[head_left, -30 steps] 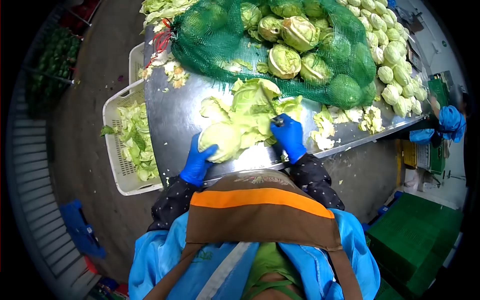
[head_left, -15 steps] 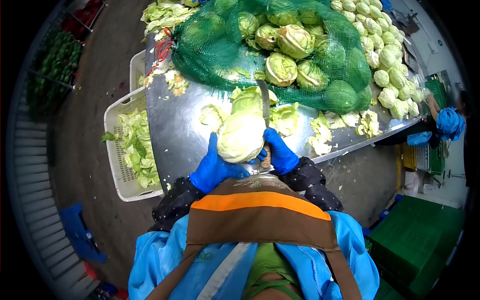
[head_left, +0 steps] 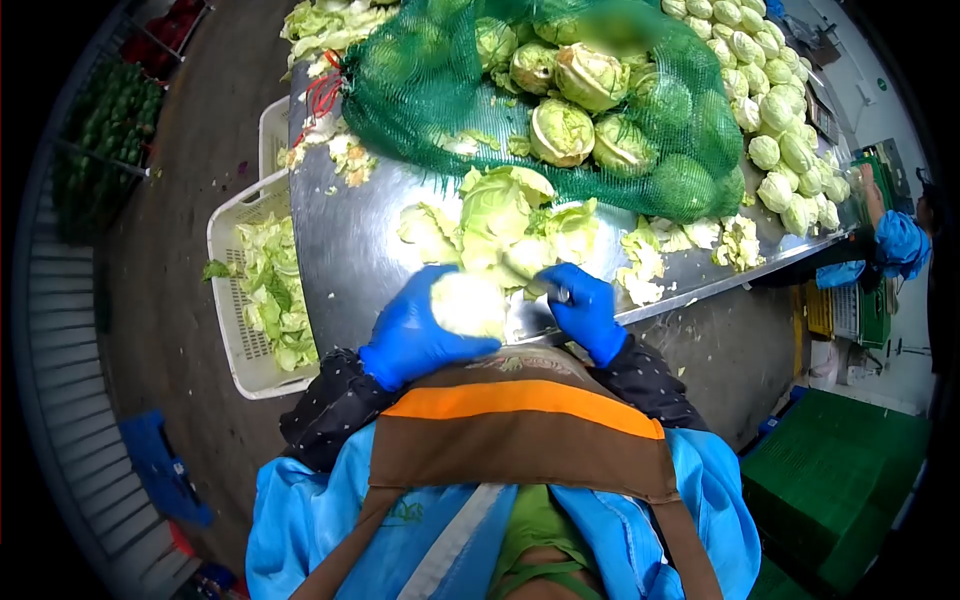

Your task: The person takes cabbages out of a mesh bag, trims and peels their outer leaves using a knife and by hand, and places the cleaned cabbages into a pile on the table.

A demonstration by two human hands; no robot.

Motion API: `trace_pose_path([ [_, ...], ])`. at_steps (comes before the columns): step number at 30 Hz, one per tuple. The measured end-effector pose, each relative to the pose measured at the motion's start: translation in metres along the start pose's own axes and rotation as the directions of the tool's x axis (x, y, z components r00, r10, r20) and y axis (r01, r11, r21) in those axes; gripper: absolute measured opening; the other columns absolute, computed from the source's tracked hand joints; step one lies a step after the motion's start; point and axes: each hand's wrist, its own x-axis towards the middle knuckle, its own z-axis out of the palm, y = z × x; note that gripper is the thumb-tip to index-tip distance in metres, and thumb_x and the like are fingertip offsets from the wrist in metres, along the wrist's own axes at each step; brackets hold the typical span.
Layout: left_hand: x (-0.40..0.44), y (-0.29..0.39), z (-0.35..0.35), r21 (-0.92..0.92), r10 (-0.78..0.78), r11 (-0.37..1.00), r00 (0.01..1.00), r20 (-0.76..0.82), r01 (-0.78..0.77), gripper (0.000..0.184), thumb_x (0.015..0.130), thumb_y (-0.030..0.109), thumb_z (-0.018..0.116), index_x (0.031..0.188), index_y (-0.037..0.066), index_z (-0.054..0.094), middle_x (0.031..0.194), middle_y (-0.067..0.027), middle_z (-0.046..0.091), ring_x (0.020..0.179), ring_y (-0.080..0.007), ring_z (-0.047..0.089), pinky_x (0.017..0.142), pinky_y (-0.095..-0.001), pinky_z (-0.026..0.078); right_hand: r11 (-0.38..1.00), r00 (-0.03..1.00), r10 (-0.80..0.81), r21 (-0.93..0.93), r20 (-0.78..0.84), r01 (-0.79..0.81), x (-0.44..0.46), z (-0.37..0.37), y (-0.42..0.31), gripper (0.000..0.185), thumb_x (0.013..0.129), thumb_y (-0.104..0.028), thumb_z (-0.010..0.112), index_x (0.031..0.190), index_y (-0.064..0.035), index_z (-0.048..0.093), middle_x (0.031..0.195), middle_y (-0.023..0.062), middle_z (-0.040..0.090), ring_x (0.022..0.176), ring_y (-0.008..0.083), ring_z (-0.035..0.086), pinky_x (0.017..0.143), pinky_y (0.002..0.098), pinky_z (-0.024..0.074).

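A pale trimmed cabbage [head_left: 468, 304] rests in my left hand [head_left: 412, 328], blue-gloved, its fingers and thumb around the left side and bottom. My right hand [head_left: 584, 308], also gloved, is closed around the handle of a knife [head_left: 518, 272]. The blade points left, close to the cabbage's upper right side; it is partly blurred, so I cannot tell whether it touches. Just beyond the cabbage, loose outer leaves [head_left: 500, 210] lie in a heap on the metal table [head_left: 350, 245].
A green mesh sack [head_left: 410, 110] holding several cabbages lies open across the table. Trimmed cabbages [head_left: 780, 110] are piled at the right. A white crate [head_left: 225, 290] of leaves stands left. Green boxes [head_left: 840, 480] are at lower right; a co-worker in blue sleeves [head_left: 897, 245] stands far right.
The knife has swung from upright to pointing left beside the cabbage. My right hand has moved slightly right, off the cabbage. The cabbage is lower and turned, and leaves behind it are exposed.
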Motion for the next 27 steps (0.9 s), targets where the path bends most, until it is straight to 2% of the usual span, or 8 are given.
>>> trace_pose_path([
  [10, -0.004, 0.009, 0.011, 0.332, -0.103, 0.942, 0.986, 0.129, 0.055, 0.083, 0.057, 0.043, 0.085, 0.117, -0.001, 0.049, 0.109, -0.0184, 0.060, 0.100, -0.0286, 0.061, 0.086, -0.0352, 0.050, 0.939, 0.904, 0.003, -0.312, 0.428, 0.145, -0.009, -0.029, -0.029, 0.010, 0.072, -0.016, 0.061, 0.081, -0.0155, 0.065, 0.077, 0.0063, 0.064, 0.065, 0.0288, 0.063, 0.056, 0.0379, 0.0493],
  [16, -0.012, 0.009, 0.009, 0.421, -0.024, 0.907, 0.998, 0.050, 0.001, 0.082, 0.056, 0.042, 0.086, 0.117, 0.000, 0.049, 0.107, -0.0184, 0.061, 0.099, -0.0284, 0.062, 0.085, -0.0354, 0.050, 0.777, 0.861, 0.469, -0.556, 0.198, -0.295, -0.029, -0.051, 0.056, 0.020, 0.076, -0.026, 0.067, 0.073, -0.0070, 0.065, 0.069, 0.0168, 0.063, 0.068, 0.0344, 0.063, 0.061, 0.0398, 0.0509],
  [18, -0.012, -0.001, 0.009, 0.322, -0.076, 0.945, 0.996, 0.041, 0.059, 0.080, 0.057, 0.041, 0.086, 0.116, 0.001, 0.049, 0.108, -0.0181, 0.061, 0.099, -0.0268, 0.062, 0.085, -0.0352, 0.049, 0.844, 0.896, 0.420, -0.423, 0.142, -0.329, -0.033, -0.062, 0.045, 0.016, 0.076, -0.019, 0.068, 0.086, -0.0065, 0.068, 0.072, 0.0153, 0.066, 0.068, 0.0286, 0.066, 0.063, 0.0354, 0.0525],
  [20, 0.001, -0.006, 0.010, 0.325, -0.074, 0.944, 0.996, 0.053, 0.053, 0.079, 0.058, 0.040, 0.086, 0.116, 0.001, 0.050, 0.108, -0.0176, 0.061, 0.100, -0.0249, 0.062, 0.086, -0.0349, 0.049, 0.905, 0.905, 0.385, 0.119, 0.180, -0.408, -0.031, -0.056, 0.034, 0.028, 0.079, -0.011, 0.066, 0.107, -0.0076, 0.066, 0.084, 0.0117, 0.070, 0.073, 0.0187, 0.068, 0.067, 0.0304, 0.0535],
  [23, 0.023, -0.007, 0.016, 0.077, -0.108, 0.992, 0.989, 0.100, 0.101, 0.072, 0.068, 0.033, 0.083, 0.119, 0.000, 0.044, 0.108, -0.0124, 0.060, 0.100, -0.0227, 0.059, 0.084, -0.0328, 0.050, 0.563, 0.835, 0.301, 0.621, 0.460, -0.545, -0.017, -0.042, 0.016, 0.071, 0.081, -0.004, 0.063, 0.144, -0.0085, 0.031, 0.137, 0.0087, 0.046, 0.098, 0.0121, 0.057, 0.086, 0.0267, 0.0471],
  [25, 0.044, 0.021, 0.040, -0.138, -0.272, 0.945, 0.949, 0.162, 0.295, 0.070, 0.081, 0.032, 0.071, 0.133, 0.005, 0.033, 0.116, -0.0116, 0.054, 0.101, -0.0223, 0.058, 0.082, -0.0341, 0.051, 0.159, 0.925, 0.142, 0.914, 0.352, -0.372, -0.017, -0.017, 0.016, 0.078, 0.080, -0.010, 0.066, 0.146, -0.0039, 0.024, 0.144, 0.0092, 0.037, 0.123, 0.0161, 0.043, 0.102, 0.0323, 0.0359],
  [26, 0.045, 0.052, 0.054, -0.245, -0.361, 0.880, 0.908, 0.214, 0.407, 0.072, 0.084, 0.033, 0.067, 0.138, 0.008, 0.028, 0.119, -0.0112, 0.052, 0.101, -0.0219, 0.058, 0.082, -0.0349, 0.052, 0.291, 0.959, 0.106, 0.914, 0.263, -0.283, -0.023, -0.006, 0.034, 0.077, 0.081, -0.015, 0.067, 0.145, -0.0025, 0.025, 0.143, 0.0104, 0.038, 0.126, 0.0191, 0.042, 0.105, 0.0333, 0.0339],
  [27, 0.052, 0.053, 0.062, -0.250, -0.305, 0.892, 0.909, 0.283, 0.377, 0.073, 0.086, 0.033, 0.063, 0.142, 0.011, 0.021, 0.120, -0.0111, 0.051, 0.101, -0.0227, 0.058, 0.082, -0.0357, 0.052, 0.051, 0.900, 0.268, 0.928, 0.344, -0.370, -0.019, -0.036, 0.014, 0.073, 0.083, -0.019, 0.066, 0.143, -0.0020, 0.027, 0.141, 0.0110, 0.040, 0.126, 0.0231, 0.043, 0.106, 0.0354, 0.0328],
])
